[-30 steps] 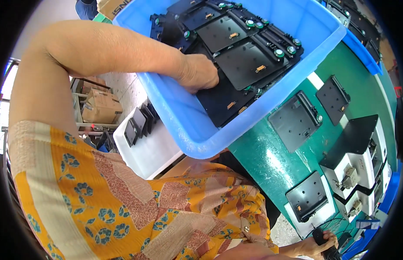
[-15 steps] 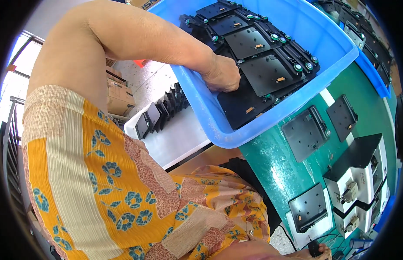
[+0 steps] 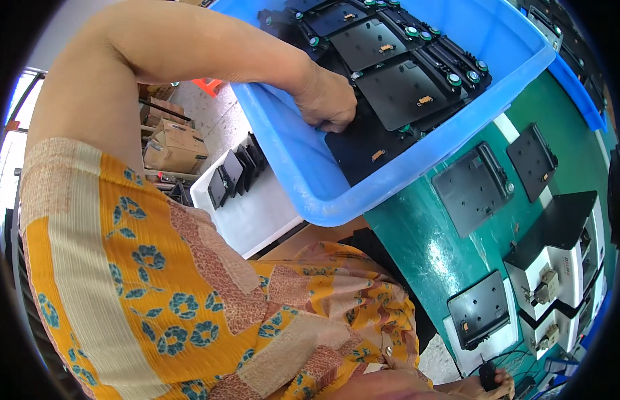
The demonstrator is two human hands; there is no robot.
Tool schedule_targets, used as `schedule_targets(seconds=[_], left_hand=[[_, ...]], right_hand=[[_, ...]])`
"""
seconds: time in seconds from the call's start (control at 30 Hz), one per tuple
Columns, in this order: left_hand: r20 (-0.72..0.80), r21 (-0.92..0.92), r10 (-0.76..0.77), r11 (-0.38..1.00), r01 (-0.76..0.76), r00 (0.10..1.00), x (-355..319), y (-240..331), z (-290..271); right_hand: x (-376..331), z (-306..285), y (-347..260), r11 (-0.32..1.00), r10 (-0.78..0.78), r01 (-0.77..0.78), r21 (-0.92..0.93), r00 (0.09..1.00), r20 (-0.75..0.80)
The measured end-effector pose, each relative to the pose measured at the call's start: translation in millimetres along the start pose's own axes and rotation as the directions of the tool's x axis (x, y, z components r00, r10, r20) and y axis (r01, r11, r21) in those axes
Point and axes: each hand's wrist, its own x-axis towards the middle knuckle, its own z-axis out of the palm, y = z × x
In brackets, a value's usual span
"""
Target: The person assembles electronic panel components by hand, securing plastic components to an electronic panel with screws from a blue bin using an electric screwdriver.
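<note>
My left hand (image 3: 329, 100) reaches into a blue plastic bin (image 3: 331, 212) with its fingers curled down at the edge of a flat black plate (image 3: 365, 141). The fingertips are partly hidden, but they appear to grip that plate. Around it lie several more black plates (image 3: 413, 87), stacked in overlapping rows, with small gold contacts and round silver-green end pieces. At the lower right, my right hand (image 3: 503, 383) closes around a small black piece (image 3: 487, 376) beside thin dark cables. Its exact kind is hard to make out.
On the green table (image 3: 417, 233) lie a black plate (image 3: 473, 190), another plate (image 3: 532, 162) and one on a white pad (image 3: 479, 312). White-and-black machines (image 3: 557, 263) stand at the right. A white tray (image 3: 247, 223) holds upright black plates, with cardboard boxes (image 3: 177, 147) behind.
The view has shifted slightly, so the bin and my left hand appear a little further left and up. My left hand stays at the plate's edge; my right hand remains at the lower right.
</note>
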Motion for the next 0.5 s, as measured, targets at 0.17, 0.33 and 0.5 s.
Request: schedule_targets(seconds=[0.17,0.33,0.5], left_hand=[[0.001,-0.376,-0.098,0.922,0.091,0.995,-9.6,-2.5,-16.2],[-0.152,-0.511,-0.507,0.775,0.372,0.848,-56.6,20.6,-81.4],[-0.144,-0.879,-0.643,0.432,0.201,0.752,-150.4,99.0,-91.7]], right_hand=[[1.1,5.2,1.8,0.994,-0.032,0.031,0.107,0.999,0.008],[13.0,-46.0,40.7,0.974,0.03,-0.059,0.219,0.991,0.133],[13.8,-36.4,35.2,0.963,0.037,-0.084,0.256,0.982,0.185]])
